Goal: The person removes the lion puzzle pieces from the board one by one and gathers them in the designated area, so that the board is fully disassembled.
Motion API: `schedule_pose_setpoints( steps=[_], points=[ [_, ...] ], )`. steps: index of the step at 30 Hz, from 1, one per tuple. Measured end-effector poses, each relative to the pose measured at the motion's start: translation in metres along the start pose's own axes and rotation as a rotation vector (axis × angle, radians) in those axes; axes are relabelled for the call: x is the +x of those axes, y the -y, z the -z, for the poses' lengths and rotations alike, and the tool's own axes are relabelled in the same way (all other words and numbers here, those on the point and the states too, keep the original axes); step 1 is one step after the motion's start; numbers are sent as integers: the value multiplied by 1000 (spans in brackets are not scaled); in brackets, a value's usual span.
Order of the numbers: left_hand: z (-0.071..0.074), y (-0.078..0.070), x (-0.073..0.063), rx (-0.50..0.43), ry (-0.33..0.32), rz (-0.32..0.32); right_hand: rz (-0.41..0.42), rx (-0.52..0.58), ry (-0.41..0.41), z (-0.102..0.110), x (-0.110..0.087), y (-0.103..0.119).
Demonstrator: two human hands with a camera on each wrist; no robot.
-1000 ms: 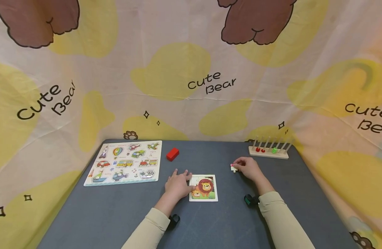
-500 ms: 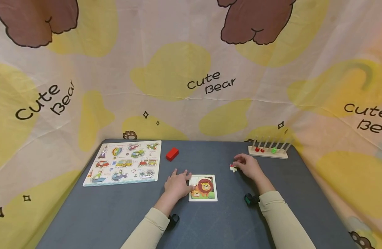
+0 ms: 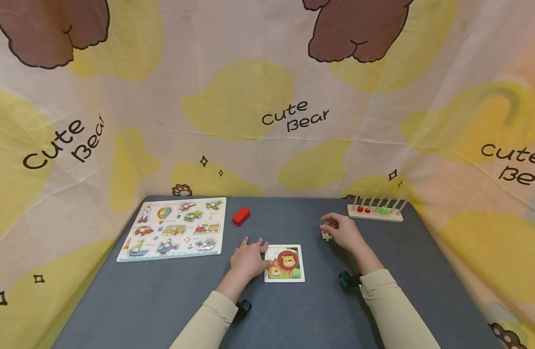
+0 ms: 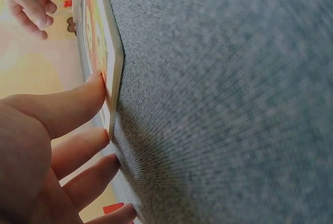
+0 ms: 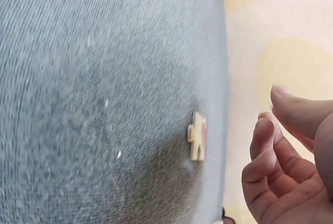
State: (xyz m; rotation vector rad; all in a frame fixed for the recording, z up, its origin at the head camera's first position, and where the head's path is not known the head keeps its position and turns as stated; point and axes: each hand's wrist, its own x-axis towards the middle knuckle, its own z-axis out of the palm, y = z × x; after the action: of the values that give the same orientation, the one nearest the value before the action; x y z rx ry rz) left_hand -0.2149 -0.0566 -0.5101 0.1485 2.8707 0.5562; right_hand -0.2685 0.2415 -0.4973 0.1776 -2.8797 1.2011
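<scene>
A small square lion puzzle (image 3: 287,261) lies in a white frame at the middle of the table. My left hand (image 3: 248,261) is spread at its left side. In the left wrist view the thumb (image 4: 78,104) rests on the puzzle's edge, the index fingertip is at its corner, and the other fingers reach down to the table. Off to the right, my right hand (image 3: 343,230) hovers with loosely bent fingers over a loose jigsaw piece (image 5: 197,136). Nothing is between the thumb and fingers; the piece lies on the table apart from them.
At the left lies a white vehicle puzzle board (image 3: 173,228). A red block (image 3: 241,216) sits beside its right edge. Toward the back right corner stands a wooden peg rack (image 3: 374,213) with red and green beads. A printed curtain (image 3: 232,106) hangs behind the table.
My right hand has come off the jigsaw piece and lifted slightly up and to the left, while the piece stays on the table. The left hand and lion puzzle have not moved.
</scene>
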Motion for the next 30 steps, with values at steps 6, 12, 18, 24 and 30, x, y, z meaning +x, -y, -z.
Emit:
schedule_pose_setpoints(
  steps=[6, 12, 18, 24, 30],
  points=[
    [-1, 0, 1, 2, -2, -1, 34, -1, -15, -3, -4, 11],
    [0, 0, 1, -5, 3, 4, 55, 48, -15, -8, -8, 25],
    [0, 0, 1, 5, 4, 4, 80, 40, 8, -12, -11, 36],
    [-1, 0, 1, 4, 2, 6, 84, 46, 17, -18, -14, 42],
    [-1, 0, 1, -1, 3, 11, 76, 62, 30, -27, -18, 48]
  ],
)
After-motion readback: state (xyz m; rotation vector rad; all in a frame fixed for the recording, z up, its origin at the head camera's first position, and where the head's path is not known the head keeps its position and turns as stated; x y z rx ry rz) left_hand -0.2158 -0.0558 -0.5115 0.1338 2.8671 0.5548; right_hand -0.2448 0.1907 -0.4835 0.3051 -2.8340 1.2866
